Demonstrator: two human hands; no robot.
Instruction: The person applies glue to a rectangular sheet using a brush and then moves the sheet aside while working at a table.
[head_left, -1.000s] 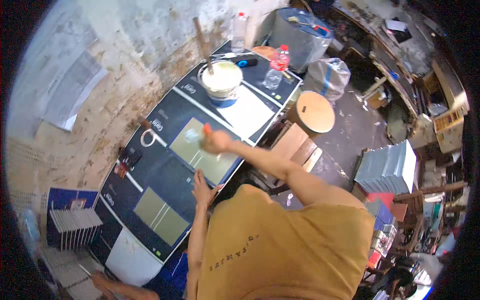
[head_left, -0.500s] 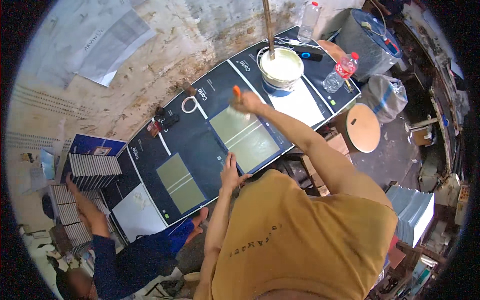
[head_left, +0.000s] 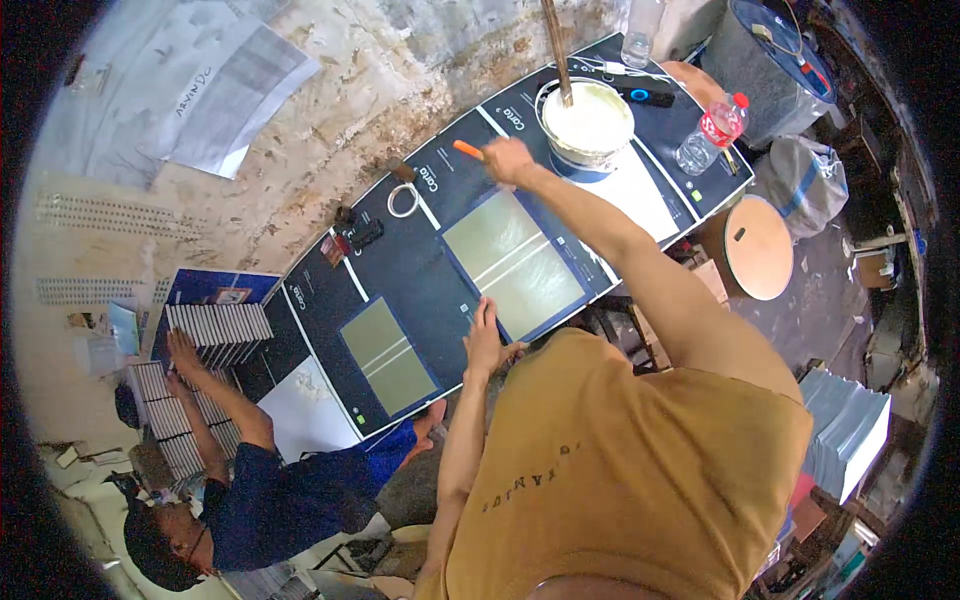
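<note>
A flat panel (head_left: 490,235) with a dark blue border, two greenish-grey halves and pale lines between them lies on the dark table in front of me. My left hand (head_left: 487,343) rests at its near left edge, fingers stretched out and holding nothing. Just beyond the panel's far edge, my right hand (head_left: 510,162) is closed around a brush with an orange handle (head_left: 467,150), which points left; its bristles are mostly hidden. To the right of that hand stands a bucket of creamy white paste (head_left: 590,118) with a wooden stick (head_left: 557,50) in it.
A second, smaller panel (head_left: 385,360) lies to the left. Beyond it are a tape roll (head_left: 403,201) and a dark red packet (head_left: 334,249). A plastic bottle (head_left: 712,135) stands at right. At far left, a co-worker's hands touch stacked books (head_left: 225,327).
My right hand has moved the brush away from me, past the panel's far edge. My left hand stays at the near edge. The view has shifted; the co-worker's second arm now shows.
</note>
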